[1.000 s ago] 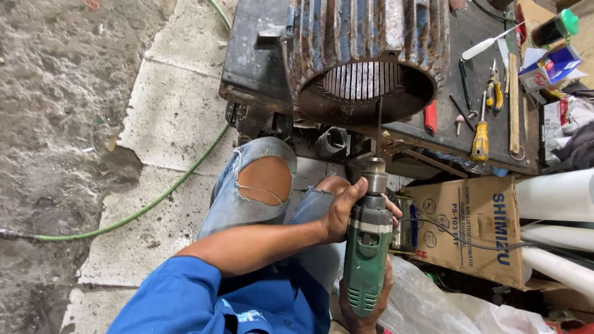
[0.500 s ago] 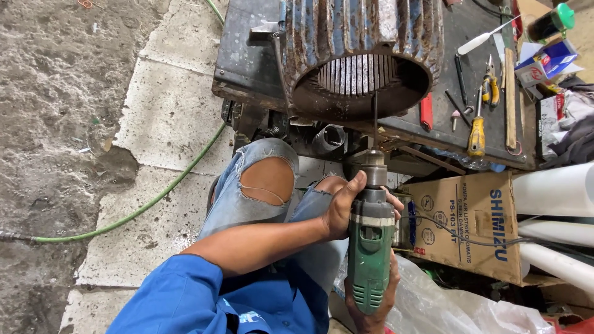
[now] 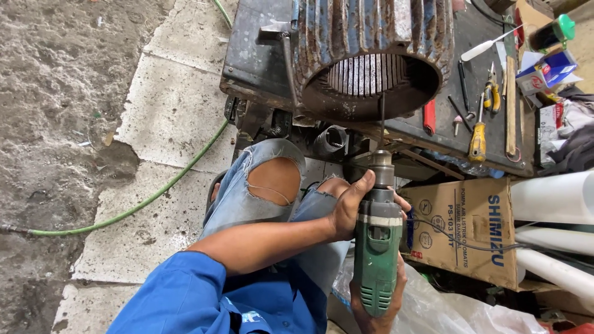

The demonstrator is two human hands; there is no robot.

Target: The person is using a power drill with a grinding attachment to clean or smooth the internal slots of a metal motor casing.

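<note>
The green drill [image 3: 377,247] is sitting low in the centre of the frame, long axis running nearly straight up the picture; its thin bit [image 3: 382,120] is pointing at the lower rim of the rusty motor housing [image 3: 371,62] in the upper middle; left hand [image 3: 349,207] is wrapping fingers around the front near the chuck, so it's the nearer one to the housing; right hand [image 3: 377,309] is gripping the rear handle at the bottom edge.

Left hand [image 3: 351,207] curls its fingers closed at frame centre, forearm bare; right hand [image 3: 377,309] grips at the bottom edge.
</note>
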